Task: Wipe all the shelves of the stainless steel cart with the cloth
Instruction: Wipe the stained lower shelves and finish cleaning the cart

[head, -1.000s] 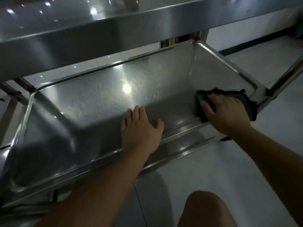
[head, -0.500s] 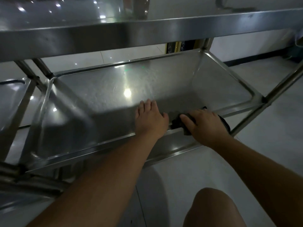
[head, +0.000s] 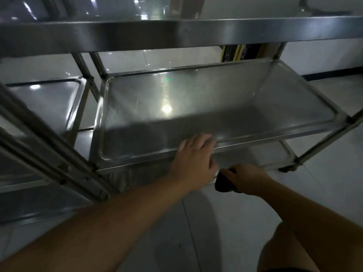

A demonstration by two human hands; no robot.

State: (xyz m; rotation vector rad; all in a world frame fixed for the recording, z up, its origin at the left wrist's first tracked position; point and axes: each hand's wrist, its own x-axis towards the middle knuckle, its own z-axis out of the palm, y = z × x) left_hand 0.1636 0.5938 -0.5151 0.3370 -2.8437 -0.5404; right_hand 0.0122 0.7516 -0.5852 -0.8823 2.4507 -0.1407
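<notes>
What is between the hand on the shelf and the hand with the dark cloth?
In the head view, only a narrow dim gap below the middle shelf's front rim separates the left hand from the right hand gripping the cloth; nothing lies there.

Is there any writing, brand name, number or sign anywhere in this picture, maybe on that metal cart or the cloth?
None can be read.
Stainless steel cart: no label or brand mark shows on its shelves or posts.
Cloth: plain dark, no tag visible.
Dark and yellow panel behind the cart: faint pale marks, too blurred to read.
</notes>
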